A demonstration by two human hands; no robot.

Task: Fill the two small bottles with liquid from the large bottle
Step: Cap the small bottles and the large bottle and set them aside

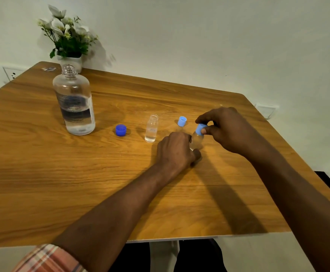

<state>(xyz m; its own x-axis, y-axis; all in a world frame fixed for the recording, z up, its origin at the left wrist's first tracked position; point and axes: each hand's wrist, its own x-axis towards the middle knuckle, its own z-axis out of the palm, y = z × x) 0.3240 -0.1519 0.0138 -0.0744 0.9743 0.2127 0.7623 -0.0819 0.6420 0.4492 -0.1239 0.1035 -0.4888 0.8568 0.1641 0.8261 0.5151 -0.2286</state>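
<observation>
The large bottle (73, 99) carries a pale label with a dark band and lines of print, but the writing is too blurred to read, and no brand can be made out. It stands upright and uncapped near the far left of the surface (62, 183), with clear liquid low in its base. The dark blue cap (120, 130) lies just to its right. Further right stands the open small bottle (151, 128), upright, with a little clear liquid at the bottom, and beyond it a loose light blue cap (182, 121) rests on the wood. The second small bottle (196, 141) stands to the right of these, tilted slightly and held between both hands. The left hand (175, 150) has its fingers curled round the bottle's body, its knuckles toward the camera and its forearm stretched diagonally from a plaid sleeve (48, 258) at the lower left. The right hand (225, 128) arches over from the right, with thumb and forefinger pinching the fitted light blue cap (201, 129) on the bottle's neck. The surface is a warm, grained wood with rounded corners, set against a plain pale wall. White flowers in a white vase (70, 36) stand at the far corner, and a wall socket (13, 72) shows at the left.
</observation>
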